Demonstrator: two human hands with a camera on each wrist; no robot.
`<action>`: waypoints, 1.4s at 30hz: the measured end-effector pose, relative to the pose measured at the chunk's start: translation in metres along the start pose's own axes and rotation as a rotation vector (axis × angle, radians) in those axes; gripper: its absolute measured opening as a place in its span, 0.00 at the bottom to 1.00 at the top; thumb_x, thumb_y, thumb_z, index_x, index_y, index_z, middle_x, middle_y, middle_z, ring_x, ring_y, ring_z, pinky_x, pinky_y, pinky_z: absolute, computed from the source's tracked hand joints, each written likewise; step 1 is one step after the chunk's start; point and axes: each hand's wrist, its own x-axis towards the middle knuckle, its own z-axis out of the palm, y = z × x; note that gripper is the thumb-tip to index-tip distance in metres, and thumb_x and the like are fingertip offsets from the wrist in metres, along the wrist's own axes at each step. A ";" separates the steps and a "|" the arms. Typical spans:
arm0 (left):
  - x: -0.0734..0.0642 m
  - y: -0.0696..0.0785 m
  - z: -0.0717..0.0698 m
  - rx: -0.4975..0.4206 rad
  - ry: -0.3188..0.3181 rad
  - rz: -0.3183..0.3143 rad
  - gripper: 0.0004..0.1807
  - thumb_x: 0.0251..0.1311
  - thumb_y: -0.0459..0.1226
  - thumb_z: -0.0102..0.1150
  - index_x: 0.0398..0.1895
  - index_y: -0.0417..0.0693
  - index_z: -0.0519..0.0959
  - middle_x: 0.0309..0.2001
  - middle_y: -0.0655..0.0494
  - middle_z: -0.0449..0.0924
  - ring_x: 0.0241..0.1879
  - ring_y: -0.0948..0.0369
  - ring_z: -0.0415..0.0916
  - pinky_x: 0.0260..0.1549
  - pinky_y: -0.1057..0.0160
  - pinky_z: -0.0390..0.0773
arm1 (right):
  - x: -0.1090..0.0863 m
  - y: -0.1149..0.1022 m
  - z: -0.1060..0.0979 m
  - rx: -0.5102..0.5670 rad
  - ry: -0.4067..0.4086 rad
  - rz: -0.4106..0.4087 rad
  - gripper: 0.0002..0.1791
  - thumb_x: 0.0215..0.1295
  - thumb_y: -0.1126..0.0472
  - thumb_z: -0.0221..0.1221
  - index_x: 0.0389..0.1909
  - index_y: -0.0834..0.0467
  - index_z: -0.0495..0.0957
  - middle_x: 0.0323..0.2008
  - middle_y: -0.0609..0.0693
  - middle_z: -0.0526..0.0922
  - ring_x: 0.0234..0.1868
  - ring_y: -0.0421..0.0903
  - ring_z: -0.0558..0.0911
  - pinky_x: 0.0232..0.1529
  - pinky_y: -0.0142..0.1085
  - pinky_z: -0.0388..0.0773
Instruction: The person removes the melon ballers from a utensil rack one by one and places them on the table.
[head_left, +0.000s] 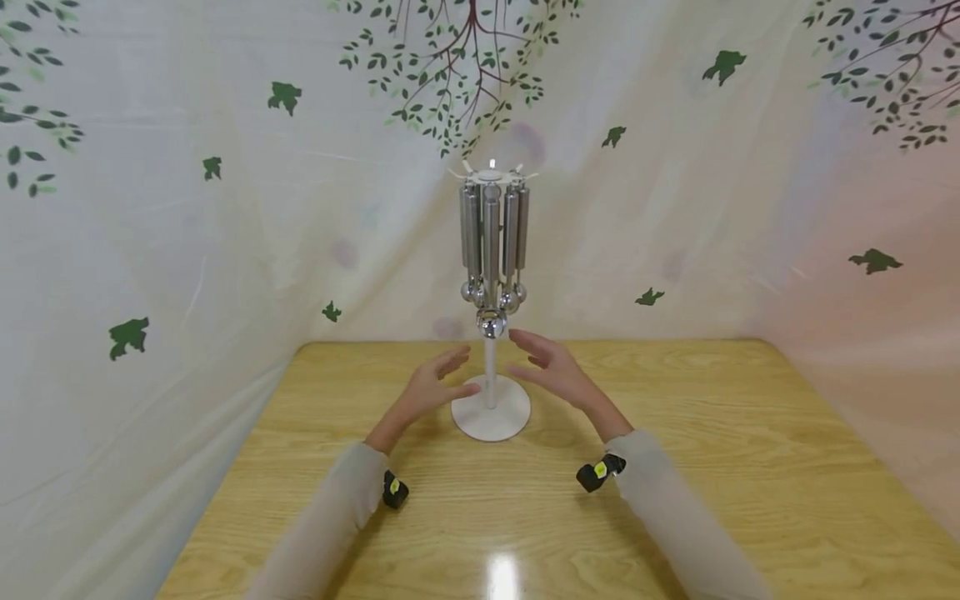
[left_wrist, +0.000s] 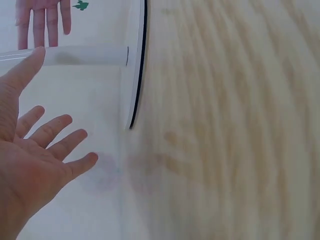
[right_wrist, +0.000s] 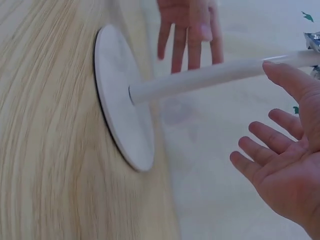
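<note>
A white stand with a round base [head_left: 491,427] and a slim pole [head_left: 491,358] stands upright on the table. From its pronged top [head_left: 491,176] hang several silver tools [head_left: 491,250] with thick cylindrical handles and shiny rounded lower ends; their exact kind is hard to tell. My left hand [head_left: 429,385] is left of the pole with fingers spread, above the base's edge. To the pole's right, my right hand [head_left: 557,373] has its fingers extended, just under the silver tools. In the right wrist view, the right hand [right_wrist: 295,170] appears beside the pole, its palm bare. Neither hand grips anything.
The wooden table [head_left: 495,508] extends around the stand. Behind it hangs a pale cloth [head_left: 390,233] printed with leaves and branches. Black wrist cameras [head_left: 395,490] are strapped over both sleeves [head_left: 678,508].
</note>
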 end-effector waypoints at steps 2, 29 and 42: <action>0.001 -0.003 0.005 -0.115 -0.009 -0.015 0.38 0.62 0.36 0.71 0.74 0.40 0.66 0.71 0.36 0.69 0.71 0.39 0.67 0.72 0.41 0.68 | 0.004 -0.002 0.004 0.088 0.005 0.002 0.36 0.69 0.60 0.65 0.76 0.58 0.64 0.75 0.59 0.68 0.76 0.58 0.66 0.74 0.57 0.67; 0.014 -0.001 0.046 -0.398 0.173 -0.163 0.14 0.55 0.22 0.69 0.45 0.29 0.80 0.43 0.44 0.85 0.40 0.59 0.84 0.43 0.61 0.88 | 0.026 -0.006 0.032 0.360 0.103 0.045 0.19 0.63 0.72 0.66 0.54 0.72 0.78 0.46 0.56 0.89 0.44 0.41 0.87 0.50 0.35 0.86; 0.014 0.002 0.049 -0.455 0.193 -0.181 0.11 0.57 0.21 0.67 0.43 0.26 0.80 0.38 0.55 0.85 0.38 0.59 0.85 0.40 0.60 0.89 | 0.023 -0.009 0.030 0.377 0.106 0.012 0.19 0.62 0.74 0.65 0.54 0.75 0.79 0.51 0.71 0.84 0.43 0.40 0.88 0.50 0.36 0.87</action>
